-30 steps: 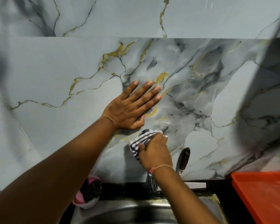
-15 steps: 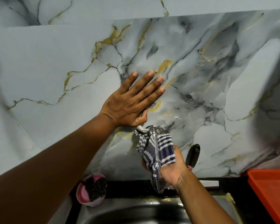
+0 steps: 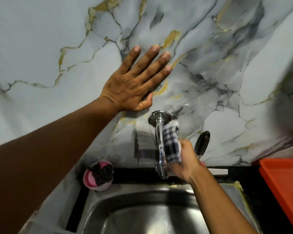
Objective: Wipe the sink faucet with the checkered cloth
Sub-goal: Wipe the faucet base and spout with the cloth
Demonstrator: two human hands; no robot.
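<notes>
- The left hand (image 3: 134,85) lies flat on the marble wall (image 3: 41,48), fingers spread, grip holding nothing, at 11 o'clock from the faucet.
- The right hand (image 3: 184,161), blurred, has its grip closed on the checkered cloth (image 3: 172,142), pressing it against the right side of the chrome faucet (image 3: 161,146).
- The faucet juts from the wall above the steel sink (image 3: 142,208).
- A pink bowl with a dark scrubber (image 3: 99,174) sits at the sink's 10 o'clock corner.

A grey marble-patterned wall (image 3: 41,48) with gold and dark veins fills most of the view. Below it runs a dark counter (image 3: 254,179) around a steel sink (image 3: 142,208). An orange tray (image 3: 284,184) sits at the right edge. Shadow darkens the wall's right side.
</notes>
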